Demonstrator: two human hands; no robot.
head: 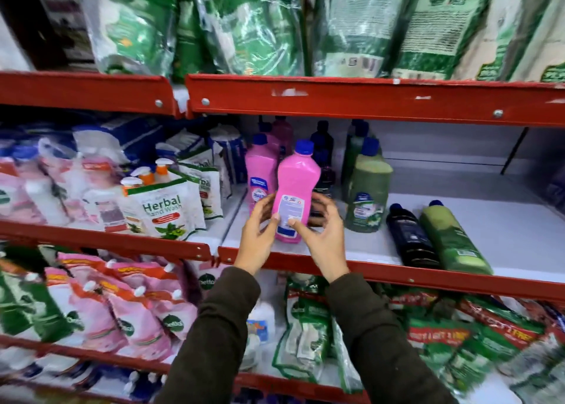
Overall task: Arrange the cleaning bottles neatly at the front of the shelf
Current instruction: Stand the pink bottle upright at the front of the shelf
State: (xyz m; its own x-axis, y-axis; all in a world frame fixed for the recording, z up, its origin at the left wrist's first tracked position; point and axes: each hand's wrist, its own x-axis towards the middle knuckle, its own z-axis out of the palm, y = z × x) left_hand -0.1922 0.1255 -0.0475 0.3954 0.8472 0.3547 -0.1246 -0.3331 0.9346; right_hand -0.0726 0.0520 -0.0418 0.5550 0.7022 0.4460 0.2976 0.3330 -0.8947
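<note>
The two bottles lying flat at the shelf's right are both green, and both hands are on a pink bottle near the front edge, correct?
Not quite. In the head view only one lying bottle is green; the one beside it is black. The rest holds: the left hand and right hand are both on the pink bottle near the shelf's front edge.

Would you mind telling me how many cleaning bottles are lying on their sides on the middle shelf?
2. A dark bottle and a green bottle lie side by side, touching, at the right front of the white shelf. The rest stand upright; others may be hidden behind.
</note>
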